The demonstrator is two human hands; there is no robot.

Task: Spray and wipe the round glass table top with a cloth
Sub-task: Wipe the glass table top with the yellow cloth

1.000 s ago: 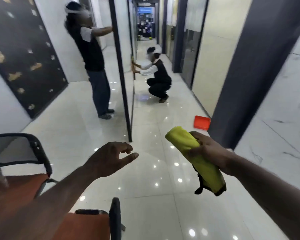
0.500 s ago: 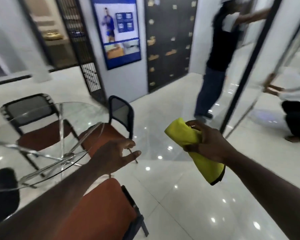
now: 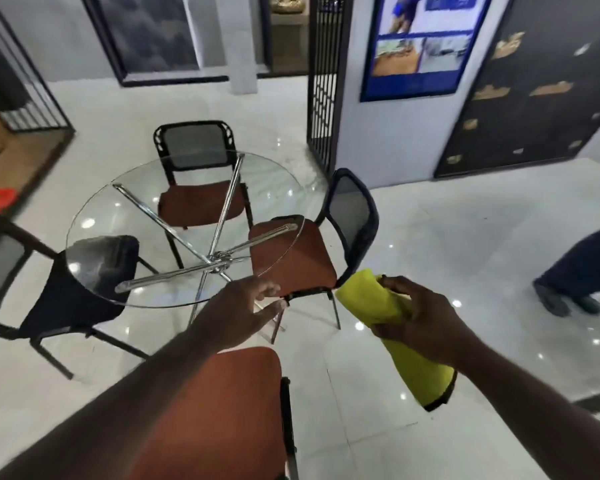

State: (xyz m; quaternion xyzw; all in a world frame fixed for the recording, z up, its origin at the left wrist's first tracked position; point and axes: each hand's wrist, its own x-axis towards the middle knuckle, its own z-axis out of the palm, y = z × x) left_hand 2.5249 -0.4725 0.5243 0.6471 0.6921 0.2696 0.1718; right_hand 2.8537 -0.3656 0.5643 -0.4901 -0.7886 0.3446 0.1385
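Nearest, a rust-orange chair seat [image 3: 215,410]. Above it, the left hand [image 3: 236,313] spreads its fingers loosely, holding nothing; the right hand [image 3: 426,320] grips a folded yellow cloth [image 3: 371,299]. Beyond stands the round clear glass worktop [image 3: 118,209] on crossed chrome legs [image 3: 219,261], with black mesh-backed chairs [image 3: 194,143] around its rim. Glossy white tiled floor [image 3: 465,237] opens rightward.

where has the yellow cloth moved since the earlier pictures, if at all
Yes. The cloth, held in the right hand, has swung left toward the glass table; it now reaches the dark-backed chair beside it, where bare floor separated them before.
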